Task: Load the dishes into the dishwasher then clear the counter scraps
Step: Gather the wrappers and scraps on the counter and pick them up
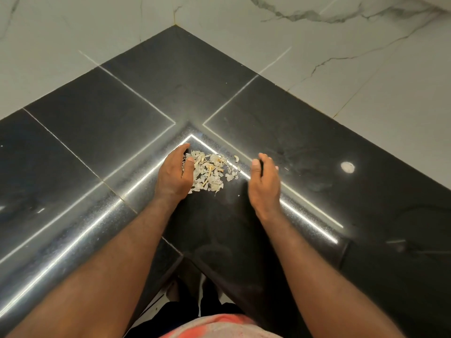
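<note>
Where the black counter [92,111] runs off to the left of the heap of scraps [211,172], it's glossy stone with thin pale seams and a long bright streak of reflected light running across it. Right up against the left side of the scraps is the left hand [174,173], standing on its edge on the stone with the palm turned toward them. Its fingers are loosely curved like a scoop, the thumb tip touches the nearest flakes, and it isn't gripping anything, so that one's released. The scraps themselves are pale papery peel bits with a few yellowish pieces mixed in. They lie in a loose heap on the counter, on the near side of the point where two reflected light lines meet, and a few stray flakes trail off on their right side. To the right of the scraps, clearly apart from them, the right hand [264,184] is also up on its edge, palm facing them, fingers fairly straight and together, holding nothing. It's a bit blurred, so I can't say whether its lower edge actually touches the stone. Further right of the scraps there's a small round white spot [347,167] on the counter, maybe a reflection, can't tell. Behind the scraps and off to the right is the white marble-look wall [366,76] with grey veins.
</note>
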